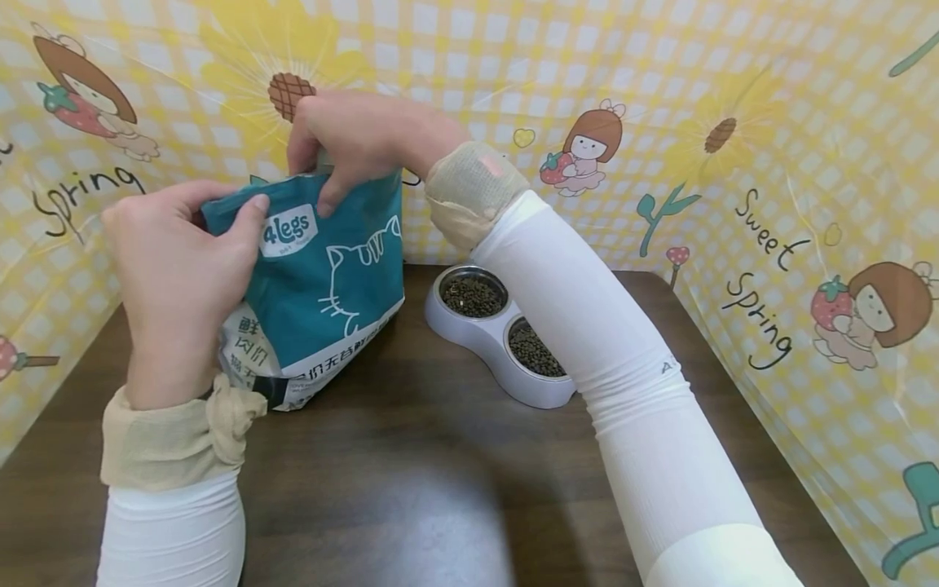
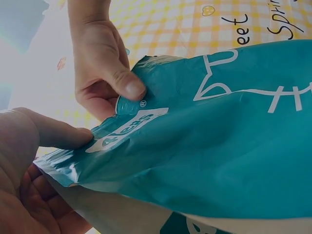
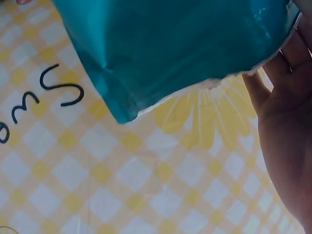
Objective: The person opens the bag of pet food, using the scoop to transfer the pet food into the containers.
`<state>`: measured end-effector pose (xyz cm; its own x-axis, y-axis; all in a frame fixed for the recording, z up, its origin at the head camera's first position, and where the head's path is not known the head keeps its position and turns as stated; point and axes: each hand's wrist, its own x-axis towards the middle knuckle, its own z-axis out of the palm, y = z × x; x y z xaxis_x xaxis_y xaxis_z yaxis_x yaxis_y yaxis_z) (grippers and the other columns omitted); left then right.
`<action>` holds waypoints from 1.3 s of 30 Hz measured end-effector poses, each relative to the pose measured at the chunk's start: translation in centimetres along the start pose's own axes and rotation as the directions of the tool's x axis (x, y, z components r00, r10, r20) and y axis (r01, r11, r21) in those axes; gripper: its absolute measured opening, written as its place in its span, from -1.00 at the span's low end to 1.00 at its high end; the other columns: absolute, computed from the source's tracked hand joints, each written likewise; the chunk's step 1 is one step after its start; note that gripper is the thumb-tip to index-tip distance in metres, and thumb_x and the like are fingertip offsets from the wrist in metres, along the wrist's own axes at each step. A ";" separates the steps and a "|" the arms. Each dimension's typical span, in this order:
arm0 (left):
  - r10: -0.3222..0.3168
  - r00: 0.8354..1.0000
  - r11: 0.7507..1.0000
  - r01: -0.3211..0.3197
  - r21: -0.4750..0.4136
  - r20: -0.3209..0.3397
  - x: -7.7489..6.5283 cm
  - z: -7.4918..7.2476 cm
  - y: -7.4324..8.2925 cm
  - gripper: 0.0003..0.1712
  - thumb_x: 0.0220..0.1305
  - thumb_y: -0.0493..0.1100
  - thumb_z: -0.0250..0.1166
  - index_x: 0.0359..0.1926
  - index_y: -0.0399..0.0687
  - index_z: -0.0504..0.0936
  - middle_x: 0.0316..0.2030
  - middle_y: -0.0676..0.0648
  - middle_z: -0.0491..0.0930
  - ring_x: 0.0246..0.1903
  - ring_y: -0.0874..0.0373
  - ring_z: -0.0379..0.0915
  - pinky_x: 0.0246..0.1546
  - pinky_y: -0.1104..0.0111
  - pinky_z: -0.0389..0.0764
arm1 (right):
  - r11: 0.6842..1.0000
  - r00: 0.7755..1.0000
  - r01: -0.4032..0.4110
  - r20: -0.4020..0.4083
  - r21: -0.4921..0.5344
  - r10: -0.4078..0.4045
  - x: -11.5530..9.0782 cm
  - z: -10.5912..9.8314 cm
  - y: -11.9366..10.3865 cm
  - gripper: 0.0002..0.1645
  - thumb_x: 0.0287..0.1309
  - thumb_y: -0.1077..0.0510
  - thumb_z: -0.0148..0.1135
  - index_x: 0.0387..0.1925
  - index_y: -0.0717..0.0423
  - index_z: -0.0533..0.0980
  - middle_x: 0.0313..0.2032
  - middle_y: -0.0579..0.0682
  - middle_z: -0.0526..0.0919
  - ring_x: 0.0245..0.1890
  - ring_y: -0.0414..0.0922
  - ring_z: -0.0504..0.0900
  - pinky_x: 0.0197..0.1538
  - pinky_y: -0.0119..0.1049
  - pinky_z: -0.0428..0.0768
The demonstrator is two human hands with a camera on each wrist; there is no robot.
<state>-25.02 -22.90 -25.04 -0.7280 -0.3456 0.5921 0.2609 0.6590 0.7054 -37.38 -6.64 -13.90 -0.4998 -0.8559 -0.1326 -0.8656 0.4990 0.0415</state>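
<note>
A teal pet food bag (image 1: 323, 285) with a cat outline and a "4Legs" label stands upright at the left of the table. My left hand (image 1: 183, 269) pinches its top left corner, thumb on the front and fingers behind. At the middle of the top edge, my right hand (image 1: 359, 139) grips the bag from above, its thumb on the front face beside the label. The left wrist view shows the right thumb (image 2: 129, 87) pressing the teal film near the rim. In the right wrist view the bag's uneven cut edge (image 3: 195, 87) runs up to the right fingers.
A white double pet bowl (image 1: 477, 342) filled with brown kibble stands right of the bag, partly covered by my right forearm (image 1: 587, 302). The dark wooden table (image 1: 367, 489) meets yellow checked cloth walls (image 1: 499, 57) at the back and sides.
</note>
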 end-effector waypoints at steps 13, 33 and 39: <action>0.031 1.000 0.999 -0.031 0.027 -0.004 -0.2 -0.4 0.0 -0.64 0.40 0.08 0.44 -0.07 -0.07 0.92 -0.51 0.02 0.79 -0.72 0.72 0.21 -0.66 0.62 0.19 | 0.999 0.999 0.028 -0.041 0.030 -0.027 0.5 0.2 0.5 -0.58 0.26 -0.13 0.59 -0.56 -0.14 0.56 -0.60 -0.31 0.44 -0.52 -0.32 0.28 -0.29 -0.39 0.23; -0.010 1.000 0.999 0.009 0.037 0.018 0.0 -0.4 0.0 -0.61 0.41 0.10 0.44 -0.02 -0.08 0.91 -0.22 -0.29 0.87 -0.65 0.80 0.24 -0.59 0.70 0.27 | 0.998 1.000 -0.014 0.021 0.069 0.012 -0.5 0.6 2.4 -0.68 0.34 0.07 0.53 -0.49 -0.03 0.59 -0.43 -0.18 0.65 -0.38 -0.29 0.46 -0.14 -0.42 0.47; -0.018 1.000 1.000 0.018 0.002 0.017 0.0 -0.3 0.2 -0.62 0.42 0.07 0.42 0.01 -0.09 0.90 -0.16 -0.33 0.87 -0.61 0.82 0.28 -0.57 0.72 0.30 | 1.000 1.000 0.014 0.015 0.021 -0.014 -0.2 0.3 2.6 -0.51 0.33 0.05 0.54 -0.62 -0.08 0.44 -0.58 -0.24 0.42 -0.45 -0.28 0.30 -0.24 -0.41 0.34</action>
<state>-24.73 -22.96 -24.79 -0.7431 -0.3464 0.5725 0.2462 0.6540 0.7153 -39.52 -5.17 -14.12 -0.4868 -0.8609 -0.1480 -0.8717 0.4897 0.0186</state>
